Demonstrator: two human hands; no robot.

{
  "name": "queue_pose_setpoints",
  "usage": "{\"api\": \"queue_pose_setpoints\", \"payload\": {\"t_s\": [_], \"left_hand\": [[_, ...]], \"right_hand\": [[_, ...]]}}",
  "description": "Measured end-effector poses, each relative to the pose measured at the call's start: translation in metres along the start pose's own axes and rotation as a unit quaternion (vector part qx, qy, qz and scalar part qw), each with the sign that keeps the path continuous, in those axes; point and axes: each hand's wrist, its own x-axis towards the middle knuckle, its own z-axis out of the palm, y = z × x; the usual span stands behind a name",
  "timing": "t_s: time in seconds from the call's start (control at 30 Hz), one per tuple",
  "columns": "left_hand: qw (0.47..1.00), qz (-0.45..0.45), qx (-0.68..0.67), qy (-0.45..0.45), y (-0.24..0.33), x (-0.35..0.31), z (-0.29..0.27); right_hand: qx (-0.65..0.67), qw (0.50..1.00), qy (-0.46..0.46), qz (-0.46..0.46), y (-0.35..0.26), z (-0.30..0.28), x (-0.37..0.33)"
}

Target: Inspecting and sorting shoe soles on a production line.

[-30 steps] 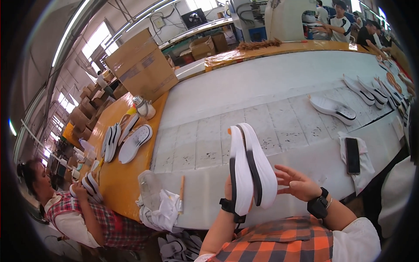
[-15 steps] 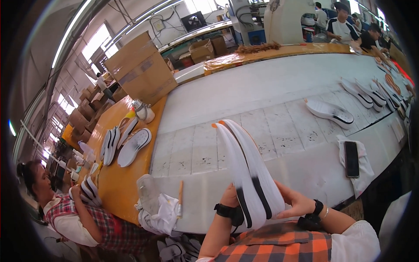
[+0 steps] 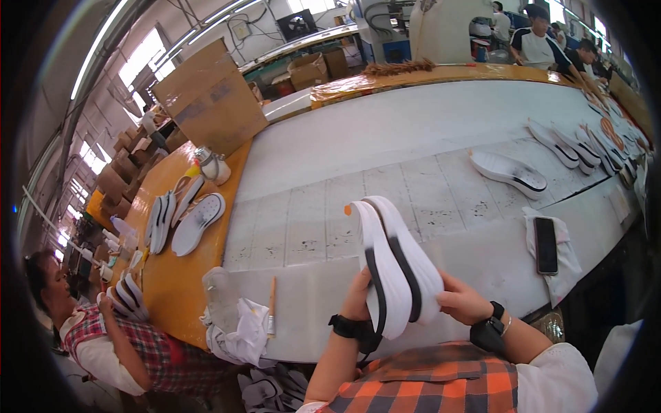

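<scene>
A pair of white shoe soles [image 3: 388, 265] with black stripes along their sides stands between my hands, toes upward and side by side. An orange tip shows at the toe of the left sole. My left hand [image 3: 357, 296] is closed on the soles' left side, its fingers partly hidden behind them. On the other side my right hand [image 3: 463, 299] grips near the heel, thumb against the white side. Both wrists wear black bands. Beyond my hands, a single sole [image 3: 508, 172] lies on the white table [image 3: 330, 255].
A phone [image 3: 546, 245] rests on a white cloth at right. Left of my hands lie a brush [image 3: 273, 306] and crumpled white cloth [image 3: 249, 329]. More soles [image 3: 198, 224] and a metal-topped jar [image 3: 212, 166] occupy the orange table, where a co-worker holds several soles. A cardboard box [image 3: 210, 100] stands behind.
The soles have turned in my hands, showing more of their striped sides, and their toes sit slightly lower. My right hand's fingers have curled in more. The view has shifted a little.
</scene>
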Motion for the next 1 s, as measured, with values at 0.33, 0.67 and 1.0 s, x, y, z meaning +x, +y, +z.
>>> {"api": "queue_pose_setpoints", "payload": {"t_s": [0.33, 0.67, 1.0], "left_hand": [[0.999, -0.012, 0.03, 0.027, -0.002, 0.002, 0.002], [0.948, 0.025, -0.266, -0.174, 0.012, -0.013, 0.004], [0.983, 0.158, 0.003, -0.089, 0.019, -0.049, 0.046]], "right_hand": [[0.034, 0.998, 0.037, 0.037, 0.002, 0.0, 0.003], [0.075, 0.994, -0.02, -0.083, -0.002, -0.011, -0.012], [-0.523, 0.818, -0.133, -0.196, -0.022, 0.047, 0.0]]}}
